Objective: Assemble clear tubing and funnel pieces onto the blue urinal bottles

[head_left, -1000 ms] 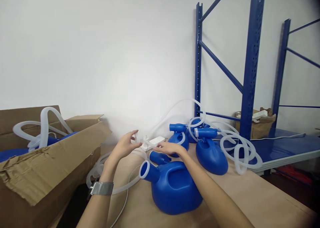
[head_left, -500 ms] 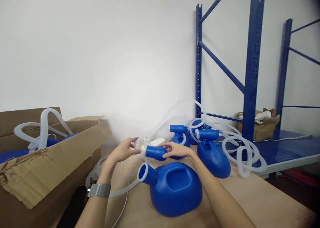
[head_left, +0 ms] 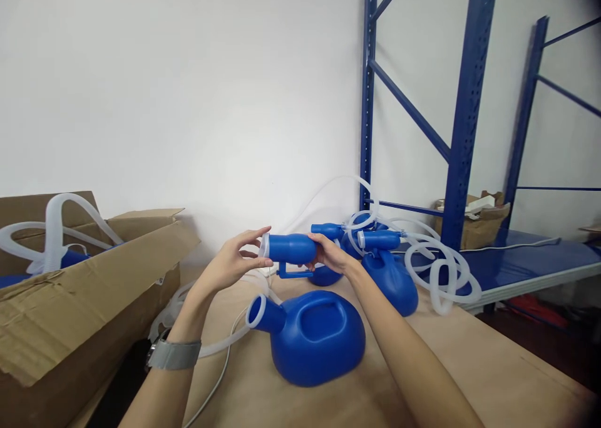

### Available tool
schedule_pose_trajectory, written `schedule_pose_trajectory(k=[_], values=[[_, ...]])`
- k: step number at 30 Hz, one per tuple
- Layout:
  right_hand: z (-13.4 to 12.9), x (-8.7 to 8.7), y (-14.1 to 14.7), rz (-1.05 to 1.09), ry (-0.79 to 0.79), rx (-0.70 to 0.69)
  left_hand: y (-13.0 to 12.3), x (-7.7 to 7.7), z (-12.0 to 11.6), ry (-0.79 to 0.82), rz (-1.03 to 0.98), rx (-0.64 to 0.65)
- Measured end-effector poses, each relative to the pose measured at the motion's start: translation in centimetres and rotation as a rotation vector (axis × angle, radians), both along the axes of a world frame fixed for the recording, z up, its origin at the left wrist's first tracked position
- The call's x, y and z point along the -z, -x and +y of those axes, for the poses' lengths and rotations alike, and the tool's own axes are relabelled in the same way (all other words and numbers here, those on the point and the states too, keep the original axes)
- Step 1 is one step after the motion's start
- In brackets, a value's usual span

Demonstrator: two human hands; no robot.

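A blue bottle-shaped part (head_left: 292, 249) with a small handle is held level between my hands, above the table. My left hand (head_left: 236, 259) has its thumb and fingers round the clear white rim (head_left: 265, 246) at the part's left end. At the other end, the fingers of my right hand (head_left: 328, 253) grip the blue part. Below them a large blue jug (head_left: 317, 337) lies on the brown table (head_left: 399, 378), its open white-rimmed mouth facing left. Behind my right arm stands another blue jug (head_left: 392, 284) with a blue part (head_left: 380, 239) on top.
An open cardboard box (head_left: 98, 296) with blue jugs and clear hoses stands at the left. Coiled clear hoses (head_left: 441, 265) lie at the right, by a blue metal rack (head_left: 462, 115). A cardboard box (head_left: 483, 228) sits on the rack's shelf.
The blue part has been raised, and its handle now shows. My left hand has moved onto its rim, where before it was apart from it. The view has shifted slightly.
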State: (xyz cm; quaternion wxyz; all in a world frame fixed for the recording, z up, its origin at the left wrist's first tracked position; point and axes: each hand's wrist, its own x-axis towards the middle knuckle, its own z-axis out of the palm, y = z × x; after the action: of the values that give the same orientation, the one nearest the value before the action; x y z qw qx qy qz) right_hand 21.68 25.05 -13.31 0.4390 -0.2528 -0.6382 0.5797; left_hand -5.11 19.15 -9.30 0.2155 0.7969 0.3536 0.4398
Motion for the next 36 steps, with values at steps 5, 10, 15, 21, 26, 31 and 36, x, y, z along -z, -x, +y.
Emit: schedule_pose_trajectory(k=[5, 10, 15, 21, 26, 31, 36], values=[[-0.4, -1.0, 0.5, 0.109, 0.245, -0.065, -0.9, -0.3, -0.8, -0.135, -0.058, 0.017], [-0.8, -1.7, 0.9, 0.237, 0.333, -0.027, -1.8, -0.5, -1.5, -0.419, 0.06, -0.025], [-0.4, -1.5, 0.4, 0.256, 0.38, -0.015, -2.7, 0.0, -1.3, -0.67, 0.156, -0.097], [-1.0, -2.0, -0.3, 0.259, 0.351, -0.041, -3.4, -0.1, -1.9, -0.643, 0.142, -0.123], [-2.2, -2.8, -0.5, 0.124, 0.242, -0.017, -3.1, -0.5, -2.4, -0.632, 0.026, -0.214], [-2.7, -3.3, -1.0, 0.053, 0.186, -0.046, -2.3, -0.8, -2.2, -0.627, 0.032, -0.215], [-3.0, -3.8, -1.3, -0.011, 0.11, 0.006, -1.4, -0.8, -1.9, -0.705, 0.224, -0.202]])
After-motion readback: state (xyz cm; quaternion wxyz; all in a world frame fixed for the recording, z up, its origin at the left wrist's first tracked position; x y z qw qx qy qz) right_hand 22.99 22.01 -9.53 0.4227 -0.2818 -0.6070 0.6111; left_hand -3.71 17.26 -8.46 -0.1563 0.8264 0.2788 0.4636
